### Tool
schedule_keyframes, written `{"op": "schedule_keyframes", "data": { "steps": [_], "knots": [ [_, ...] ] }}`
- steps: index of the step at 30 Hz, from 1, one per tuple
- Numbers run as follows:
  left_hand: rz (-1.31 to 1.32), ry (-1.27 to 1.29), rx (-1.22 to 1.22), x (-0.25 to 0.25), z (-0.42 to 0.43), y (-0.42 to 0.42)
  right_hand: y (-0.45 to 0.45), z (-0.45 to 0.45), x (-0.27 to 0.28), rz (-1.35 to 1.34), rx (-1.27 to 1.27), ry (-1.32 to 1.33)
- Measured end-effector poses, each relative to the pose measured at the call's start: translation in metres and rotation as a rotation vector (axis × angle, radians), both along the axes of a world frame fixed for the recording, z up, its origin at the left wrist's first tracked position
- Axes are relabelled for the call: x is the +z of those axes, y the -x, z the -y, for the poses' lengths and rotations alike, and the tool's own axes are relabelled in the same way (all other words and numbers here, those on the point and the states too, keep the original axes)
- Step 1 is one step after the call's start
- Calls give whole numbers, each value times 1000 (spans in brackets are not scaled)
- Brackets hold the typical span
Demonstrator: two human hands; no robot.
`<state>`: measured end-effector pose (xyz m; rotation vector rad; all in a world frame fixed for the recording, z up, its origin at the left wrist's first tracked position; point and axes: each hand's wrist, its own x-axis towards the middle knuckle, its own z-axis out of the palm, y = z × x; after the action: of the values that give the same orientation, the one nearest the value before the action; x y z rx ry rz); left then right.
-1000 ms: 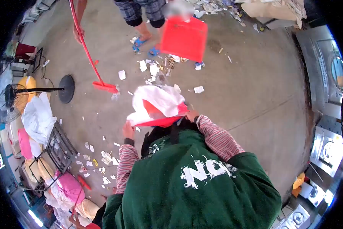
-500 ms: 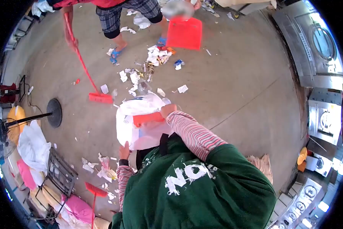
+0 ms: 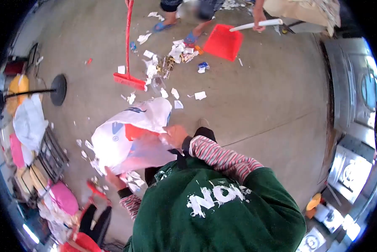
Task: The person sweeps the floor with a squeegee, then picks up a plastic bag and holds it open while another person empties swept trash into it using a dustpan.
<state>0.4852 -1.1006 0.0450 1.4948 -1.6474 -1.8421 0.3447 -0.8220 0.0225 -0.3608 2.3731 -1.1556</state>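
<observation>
A large white plastic bag (image 3: 108, 147) with blue print is spread out in front of my body. Something red-orange (image 3: 140, 133) shows through its mouth; I cannot make out what it is. My right hand (image 3: 176, 136) is closed on the bag's rim at the near right. At the lower left edge of the bag is my left hand (image 3: 114, 178), its fingertips against the plastic and apparently pinching it. Paper scraps (image 3: 134, 180) lie on the floor beside that hand.
Ahead, a co-worker holds a red broom (image 3: 129, 80) and a red dustpan (image 3: 224, 42) near a litter pile (image 3: 178, 52). Another red broom (image 3: 96, 190) and dark-clad legs (image 3: 96, 222) are at lower left. A fan stand (image 3: 59, 89) and metal frame (image 3: 52, 155) stand left; washing machines (image 3: 352, 172) right.
The bag and both hands have shifted left, and the bag is spread wider. The co-worker's broom has swept right to the litter, and the dustpan moved right. Legs have appeared at lower left.
</observation>
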Motion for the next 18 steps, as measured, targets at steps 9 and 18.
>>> {"op": "schedule_keyframes", "data": {
  "steps": [9,18],
  "knots": [
    [-134,69,368,130,-81,-84,-27,-93,55,125,350,522],
    [-8,564,308,140,-98,-199,-59,-126,59,315,586,466]
  ]
}}
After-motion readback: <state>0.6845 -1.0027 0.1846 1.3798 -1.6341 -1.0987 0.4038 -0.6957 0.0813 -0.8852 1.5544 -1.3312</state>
